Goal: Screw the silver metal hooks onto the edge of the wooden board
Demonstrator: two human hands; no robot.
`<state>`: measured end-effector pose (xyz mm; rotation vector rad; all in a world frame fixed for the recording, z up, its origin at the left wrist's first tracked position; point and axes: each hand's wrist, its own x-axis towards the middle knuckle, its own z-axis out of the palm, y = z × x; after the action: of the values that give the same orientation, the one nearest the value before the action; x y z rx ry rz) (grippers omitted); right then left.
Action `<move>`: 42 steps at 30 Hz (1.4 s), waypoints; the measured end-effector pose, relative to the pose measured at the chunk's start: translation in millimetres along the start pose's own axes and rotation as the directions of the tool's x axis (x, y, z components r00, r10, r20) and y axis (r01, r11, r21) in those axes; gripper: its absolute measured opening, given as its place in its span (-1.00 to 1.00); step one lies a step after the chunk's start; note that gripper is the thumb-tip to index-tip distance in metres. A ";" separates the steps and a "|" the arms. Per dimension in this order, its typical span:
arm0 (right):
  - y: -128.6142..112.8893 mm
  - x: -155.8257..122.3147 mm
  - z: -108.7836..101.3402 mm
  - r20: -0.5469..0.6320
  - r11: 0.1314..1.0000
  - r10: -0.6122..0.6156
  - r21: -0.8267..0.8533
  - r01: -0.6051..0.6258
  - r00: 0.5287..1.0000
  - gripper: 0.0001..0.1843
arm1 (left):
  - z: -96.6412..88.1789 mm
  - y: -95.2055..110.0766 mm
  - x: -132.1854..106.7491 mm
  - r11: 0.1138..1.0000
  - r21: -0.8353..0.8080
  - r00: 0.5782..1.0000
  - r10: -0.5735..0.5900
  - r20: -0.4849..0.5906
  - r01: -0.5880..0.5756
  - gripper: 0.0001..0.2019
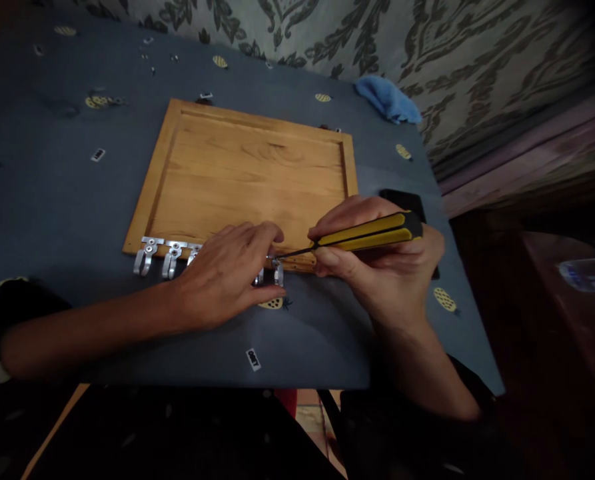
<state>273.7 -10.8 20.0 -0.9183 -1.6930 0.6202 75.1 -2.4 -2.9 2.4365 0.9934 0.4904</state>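
Note:
A wooden panel (247,173) with a raised frame lies flat on the table. Along its near edge runs a metal hook rail (174,250) with several silver hooks. My left hand (227,270) is laid over the rail and holds it against the panel, thumb on the near side and fingers on the wood; it covers the rail's middle hooks. A yellow and black screwdriver (372,231) is gripped in my right hand (382,267). Its thin shaft points left, with the tip at the rail's right end, above the last hook. Whether a screw sits under the tip cannot be made out.
A blue cloth (388,99) lies at the table's back right, by the patterned wall. Behind my right hand is a dark flat object (402,199). Several tiny parts (174,58) are scattered at the back left of the table (52,200). The table's right edge drops off beyond my right arm.

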 end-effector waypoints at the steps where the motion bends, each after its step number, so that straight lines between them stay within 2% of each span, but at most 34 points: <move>1: 0.4 -0.2 1.0 -0.012 1.000 0.010 0.003 -0.010 1.000 -0.82 | -0.1 0.0 0.0 1.000 0.000 1.000 0.000 0.000 0.000 -0.52; 5: -0.8 -1.7 1.9 -0.045 0.995 0.098 0.022 -0.097 0.994 -0.79 | -0.3 -0.3 0.0 1.000 -0.004 1.000 0.005 -0.002 -0.005 -0.53; 9: -5.5 -2.7 -0.8 -0.004 0.980 0.191 0.052 -0.191 0.982 -0.84 | 0.0 -0.7 -0.3 1.000 -0.009 1.000 0.007 -0.009 -0.008 -0.54; 12: -7.9 -2.6 -2.0 0.048 0.971 0.212 0.100 -0.216 0.976 -0.87 | 0.9 -0.8 -0.7 1.000 -0.004 1.000 0.005 -0.018 -0.005 -0.53; 16: -7.8 -2.5 -1.3 0.071 0.985 0.149 0.081 -0.155 0.986 -0.83 | 1.6 -0.9 -0.9 1.000 -0.004 1.000 0.017 -0.023 -0.017 -0.49; 21: -5.7 -4.1 1.4 -0.029 0.994 0.112 0.023 -0.111 0.993 -0.88 | 0.4 -0.1 0.0 1.000 0.002 1.000 0.005 -0.007 -0.005 -0.51; 25: -2.4 -7.5 5.0 -0.113 0.996 0.001 -0.093 -0.011 0.994 -0.76 | 0.1 0.3 -0.1 1.000 0.011 1.000 -0.005 -0.002 0.005 -0.51; 28: 0.9 -11.7 6.8 -0.133 0.989 -0.066 -0.138 0.047 0.989 -0.83 | 0.6 0.3 -0.6 1.000 0.016 1.000 0.001 -0.009 -0.001 -0.50; 30: 2.5 -13.8 7.4 -0.170 0.984 -0.101 -0.165 0.073 0.980 -0.88 | 0.9 0.0 -0.9 1.000 0.014 1.000 0.010 -0.016 -0.010 -0.50; 34: 3.2 -13.3 8.1 -0.336 0.973 -0.177 -0.200 0.114 0.925 -0.91 | 1.2 -1.0 -0.8 1.000 0.001 0.999 0.030 -0.031 -0.030 -0.50; 36: 3.1 -11.7 8.6 -0.327 0.976 -0.165 -0.190 0.107 0.930 -0.85 | 1.5 -1.6 -0.8 0.999 0.003 0.999 0.032 -0.037 -0.032 -0.49; 39: 2.9 -10.6 9.1 -0.228 0.986 -0.091 -0.157 0.055 0.969 -0.86 | 1.9 -2.0 -0.8 1.000 0.010 0.999 0.029 -0.037 -0.028 -0.50; 42: 3.1 -10.9 8.8 -0.191 0.983 -0.111 -0.166 0.080 0.975 -0.83 | 2.0 -1.5 -0.7 1.000 0.011 0.999 0.022 -0.029 -0.022 -0.50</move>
<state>267.7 -17.5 8.9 -0.9703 -1.6101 0.3209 74.7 -2.5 -5.5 2.4591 0.9843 0.5302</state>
